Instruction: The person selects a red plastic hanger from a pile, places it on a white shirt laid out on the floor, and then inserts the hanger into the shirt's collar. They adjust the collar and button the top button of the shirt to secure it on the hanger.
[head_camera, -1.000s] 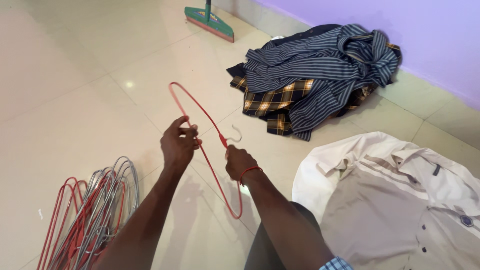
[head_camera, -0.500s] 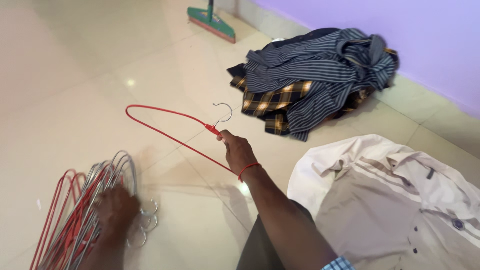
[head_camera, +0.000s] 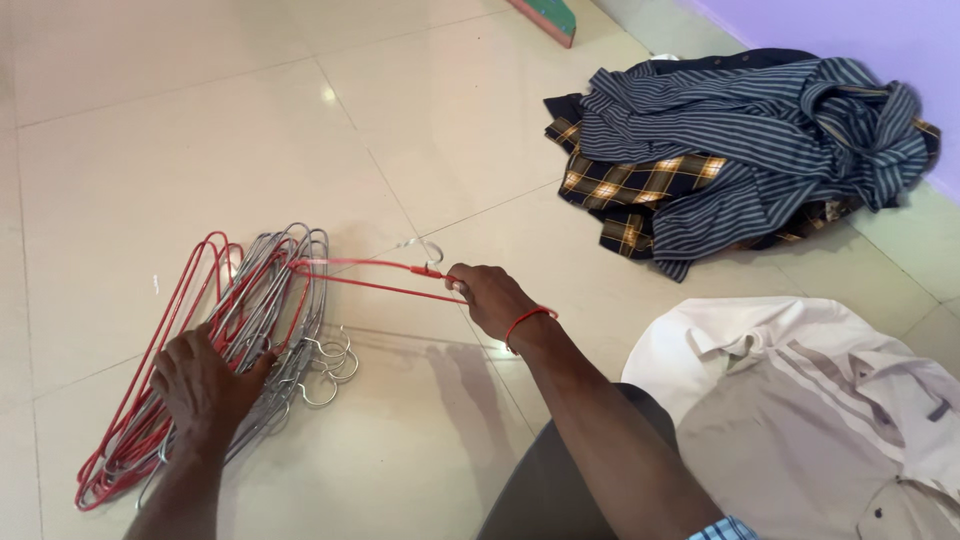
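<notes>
- Striped and checked clothes heap (head_camera: 740, 150) at two o'clock; pale shirt (head_camera: 800, 400) at four.
- Hanger pile (head_camera: 240, 330) at nine, left hand (head_camera: 205, 385) pressing flat, fingers spread.
- Right hand (head_camera: 495, 298) pinches red hanger (head_camera: 370, 278), centre, overlapping the pile.

Floor (head_camera: 180, 130): I see pale glossy tiles with thin grout lines. Heap of dark striped and yellow-checked shirts (head_camera: 740, 150) lies by the purple wall (head_camera: 860, 30). A cream shirt (head_camera: 800, 400) is spread flat, near right. A green broom head (head_camera: 548, 14) sits at top edge.
</notes>
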